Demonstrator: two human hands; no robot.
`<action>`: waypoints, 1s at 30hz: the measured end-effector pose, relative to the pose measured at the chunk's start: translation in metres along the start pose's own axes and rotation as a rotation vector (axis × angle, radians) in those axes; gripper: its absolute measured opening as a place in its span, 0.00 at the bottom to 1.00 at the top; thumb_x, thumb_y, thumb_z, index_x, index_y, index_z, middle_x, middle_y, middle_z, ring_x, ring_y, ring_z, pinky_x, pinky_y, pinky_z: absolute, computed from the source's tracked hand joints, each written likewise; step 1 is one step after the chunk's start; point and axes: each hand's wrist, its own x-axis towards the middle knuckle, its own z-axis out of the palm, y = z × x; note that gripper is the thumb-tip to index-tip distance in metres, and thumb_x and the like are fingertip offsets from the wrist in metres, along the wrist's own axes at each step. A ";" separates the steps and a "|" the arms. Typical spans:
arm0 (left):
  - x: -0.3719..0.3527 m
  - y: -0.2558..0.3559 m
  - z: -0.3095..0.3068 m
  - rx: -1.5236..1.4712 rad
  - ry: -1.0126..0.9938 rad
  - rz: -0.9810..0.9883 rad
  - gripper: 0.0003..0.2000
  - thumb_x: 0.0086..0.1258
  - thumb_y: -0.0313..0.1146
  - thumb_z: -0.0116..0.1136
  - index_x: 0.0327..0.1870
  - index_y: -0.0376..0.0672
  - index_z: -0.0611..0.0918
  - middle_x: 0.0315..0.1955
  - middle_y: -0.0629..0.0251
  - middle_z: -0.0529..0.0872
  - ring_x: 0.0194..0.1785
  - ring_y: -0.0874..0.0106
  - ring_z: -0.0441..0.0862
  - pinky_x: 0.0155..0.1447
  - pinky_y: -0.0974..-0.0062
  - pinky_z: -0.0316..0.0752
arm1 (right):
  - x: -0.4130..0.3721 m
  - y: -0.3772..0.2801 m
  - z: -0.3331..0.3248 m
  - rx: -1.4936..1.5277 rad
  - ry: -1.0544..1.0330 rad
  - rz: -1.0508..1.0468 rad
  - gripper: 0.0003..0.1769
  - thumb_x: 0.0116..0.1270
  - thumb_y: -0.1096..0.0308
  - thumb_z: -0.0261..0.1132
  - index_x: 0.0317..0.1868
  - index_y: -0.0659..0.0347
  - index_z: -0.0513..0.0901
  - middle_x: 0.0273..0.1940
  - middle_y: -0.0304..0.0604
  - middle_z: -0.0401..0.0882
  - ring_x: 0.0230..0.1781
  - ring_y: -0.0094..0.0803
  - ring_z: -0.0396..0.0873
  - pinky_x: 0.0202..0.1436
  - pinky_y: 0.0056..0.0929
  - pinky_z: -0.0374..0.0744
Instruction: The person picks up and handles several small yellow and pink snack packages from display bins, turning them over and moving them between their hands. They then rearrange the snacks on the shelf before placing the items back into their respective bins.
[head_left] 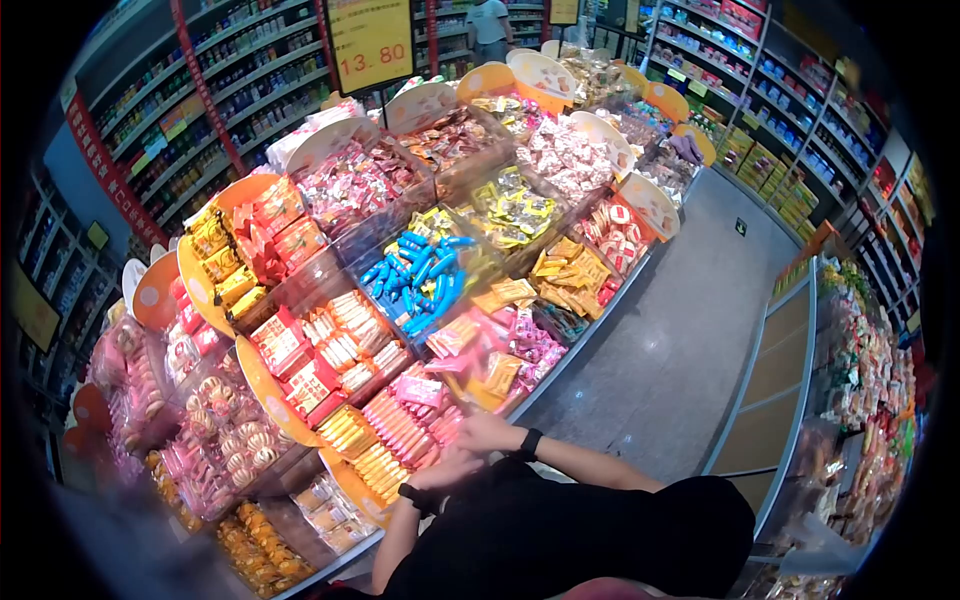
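My left hand, with a black band on its wrist, is low over the near edge of a bin of pink-wrapped snack sticks. Close beside it, my right hand reaches in from the right, also wearing a black wristband. The fingers of both hands are small and blurred among the pink packets, so their grip does not show. Yellow-wrapped sticks lie left of the hands. Just beyond are pink packets and yellow packets in a neighbouring bin.
Clear-walled bins hold blue-wrapped sweets, red boxes and many other snacks. A yellow price sign stands above them. Grey floor runs along the right, past another display. A person stands at the back by shelves.
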 end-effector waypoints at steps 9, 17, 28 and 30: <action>0.033 0.013 0.009 -0.070 -0.078 -0.067 0.22 0.68 0.39 0.43 0.60 0.37 0.64 0.56 0.55 0.64 0.61 0.62 0.58 0.63 0.68 0.54 | -0.012 -0.009 -0.008 0.092 0.126 -0.074 0.13 0.42 0.60 0.59 0.17 0.63 0.79 0.18 0.52 0.76 0.18 0.46 0.75 0.24 0.43 0.71; 0.046 -0.017 0.011 -0.006 -0.065 -0.025 0.22 0.69 0.40 0.43 0.61 0.38 0.64 0.57 0.55 0.64 0.62 0.62 0.57 0.64 0.69 0.53 | -0.018 -0.011 -0.005 0.120 0.153 -0.050 0.11 0.43 0.64 0.59 0.20 0.64 0.81 0.20 0.54 0.77 0.22 0.47 0.77 0.27 0.43 0.73; 0.044 -0.030 0.004 -0.015 -0.074 -0.012 0.23 0.70 0.41 0.42 0.62 0.38 0.63 0.58 0.56 0.63 0.63 0.63 0.56 0.65 0.69 0.51 | -0.013 -0.008 -0.010 0.114 0.113 -0.100 0.10 0.43 0.65 0.57 0.17 0.62 0.81 0.17 0.50 0.76 0.20 0.44 0.77 0.23 0.41 0.72; 0.044 -0.032 0.003 -0.023 -0.076 -0.014 0.23 0.70 0.41 0.42 0.62 0.38 0.63 0.58 0.56 0.63 0.63 0.63 0.56 0.65 0.69 0.51 | -0.008 -0.004 -0.004 0.110 0.123 -0.103 0.10 0.43 0.65 0.57 0.16 0.62 0.80 0.17 0.50 0.76 0.19 0.44 0.76 0.23 0.41 0.72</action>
